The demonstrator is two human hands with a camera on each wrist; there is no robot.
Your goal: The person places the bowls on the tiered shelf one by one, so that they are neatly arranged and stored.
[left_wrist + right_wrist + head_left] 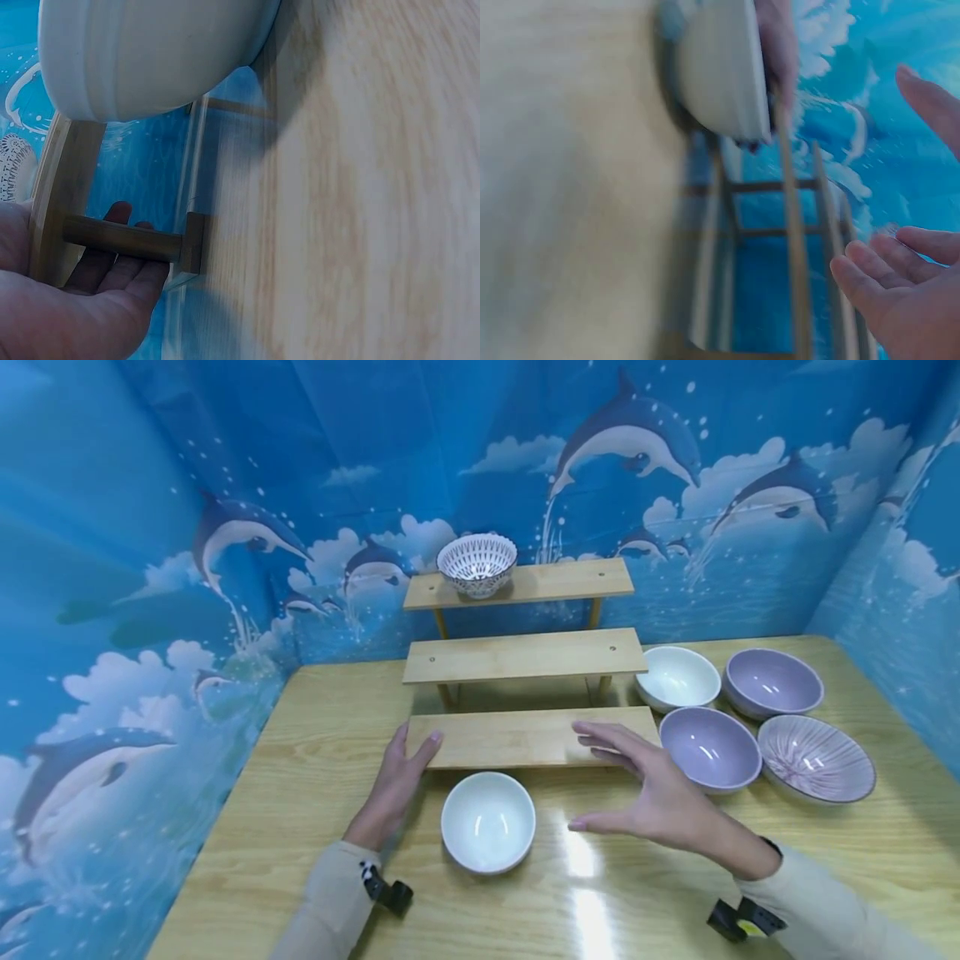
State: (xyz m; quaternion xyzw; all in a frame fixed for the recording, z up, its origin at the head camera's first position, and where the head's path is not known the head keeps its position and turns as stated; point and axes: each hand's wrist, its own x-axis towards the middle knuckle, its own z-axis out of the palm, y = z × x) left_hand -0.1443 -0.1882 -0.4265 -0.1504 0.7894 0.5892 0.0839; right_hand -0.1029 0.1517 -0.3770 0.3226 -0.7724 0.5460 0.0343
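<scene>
A three-tier wooden display stand point(525, 657) is on the table. My left hand point(393, 781) grips the left end of its lowest board, thumb on top. In the left wrist view the fingers point(124, 270) of that hand reach under the board, behind a short leg point(124, 238). Over the right end of the same board hovers my right hand point(652, 789), thumb and fingers spread, holding nothing. A plain white bowl point(488, 822) sits upright on the table in front of the stand, between both hands. On the top board, left of centre, rests a patterned openwork bowl point(477, 564).
Right of the stand are a white bowl point(678, 678), a purple bowl point(774, 683), another purple bowl point(709, 749) and a streaked bowl point(816, 758). A blue dolphin-print backdrop point(480, 452) encloses the table point(300, 827) at the back and sides.
</scene>
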